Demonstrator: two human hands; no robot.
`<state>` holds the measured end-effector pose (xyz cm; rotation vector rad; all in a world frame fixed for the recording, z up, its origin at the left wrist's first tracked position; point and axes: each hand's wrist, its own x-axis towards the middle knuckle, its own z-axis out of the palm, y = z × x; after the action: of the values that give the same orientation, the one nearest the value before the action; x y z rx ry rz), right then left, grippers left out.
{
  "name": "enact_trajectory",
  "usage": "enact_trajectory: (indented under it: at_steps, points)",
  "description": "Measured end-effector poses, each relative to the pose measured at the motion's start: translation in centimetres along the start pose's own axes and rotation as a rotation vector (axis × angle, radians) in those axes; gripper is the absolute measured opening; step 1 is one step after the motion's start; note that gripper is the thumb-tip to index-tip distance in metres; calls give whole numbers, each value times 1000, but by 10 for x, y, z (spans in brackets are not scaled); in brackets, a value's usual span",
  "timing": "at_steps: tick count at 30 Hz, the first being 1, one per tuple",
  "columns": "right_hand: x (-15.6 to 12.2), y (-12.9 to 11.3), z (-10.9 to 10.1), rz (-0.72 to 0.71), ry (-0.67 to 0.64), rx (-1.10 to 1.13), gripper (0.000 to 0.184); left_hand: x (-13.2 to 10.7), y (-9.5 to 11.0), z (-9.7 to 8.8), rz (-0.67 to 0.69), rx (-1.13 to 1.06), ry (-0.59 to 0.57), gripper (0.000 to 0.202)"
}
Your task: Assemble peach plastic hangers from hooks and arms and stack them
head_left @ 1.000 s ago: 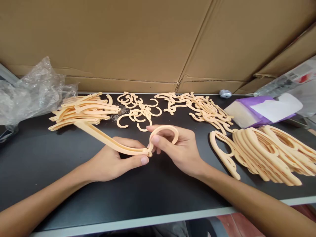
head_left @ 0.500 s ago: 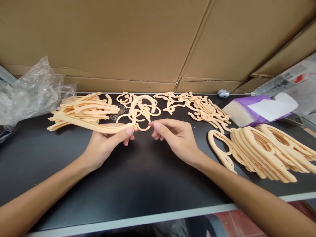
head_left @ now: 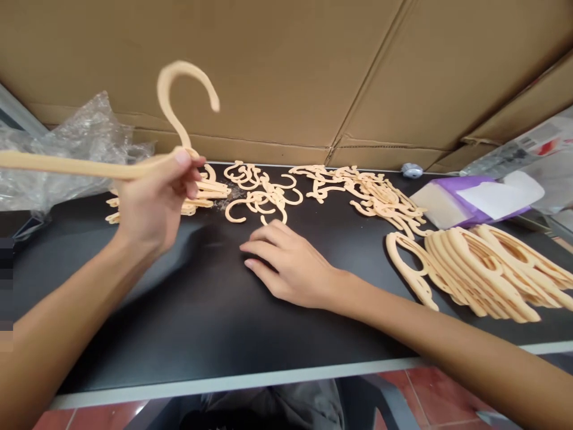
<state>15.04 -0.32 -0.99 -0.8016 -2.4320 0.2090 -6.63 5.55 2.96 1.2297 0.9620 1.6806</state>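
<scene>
My left hand (head_left: 154, 197) is raised above the table, pinching a pale beige plastic hanger arm (head_left: 67, 165) with a hook (head_left: 166, 98) standing up at its end. The arm runs off to the left edge of the view. Low over the black tabletop, my right hand (head_left: 286, 263) has its fingers apart and curves downward, with nothing visible in it. Just beyond its fingertips lies a loose pile of hanger hooks (head_left: 268, 194). Behind my left hand, a stack of hanger arms (head_left: 210, 191) is partly hidden.
Small curved hanger pieces (head_left: 380, 200) lie scattered at the back right. Folded hangers (head_left: 478, 275) are lined up at the right, near a purple and white packet (head_left: 478, 200). Crumpled clear plastic (head_left: 89, 143) sits at the left. Cardboard (head_left: 277, 77) stands behind the black table (head_left: 215, 334).
My left hand has lifted up and left with the hanger arm and hook. My right hand has turned palm down, its fingers spreading from a near pinch.
</scene>
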Motion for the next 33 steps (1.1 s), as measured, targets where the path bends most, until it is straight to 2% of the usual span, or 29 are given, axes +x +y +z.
enact_trajectory:
  at_steps: [3, 6, 10, 13, 15, 18, 24, 28, 33]
  points:
    - [30, -2, 11, -6, -43, -101, 28, 19, 0, -13, 3, -23, 78, 19]
    - [63, 2, 24, 65, -24, -198, 29, 25, -4, -18, -48, 0, 61, 22]
    - [93, 12, 40, 140, -25, -309, 27, 15, -6, -10, -53, -88, 82, 23]
    - [100, 18, 44, 120, -37, -325, 27, 8, -3, -3, -43, -115, 87, 18]
    - [97, 20, 39, 108, -16, -261, 27, 5, -1, -1, -29, -112, 87, 15]
    - [81, 22, 23, 156, 94, -31, 23, 2, -1, 1, -30, -118, 68, 11]
    - [24, 33, -26, 466, 345, 696, 16, -12, -7, 8, -54, -48, -73, 15]
    - [-2, 46, -49, 580, 536, 868, 19, -28, -15, 13, -104, 18, -199, 16]
    - [-11, 59, -64, 608, 628, 926, 25, -45, -23, 11, -124, 148, -400, 21]
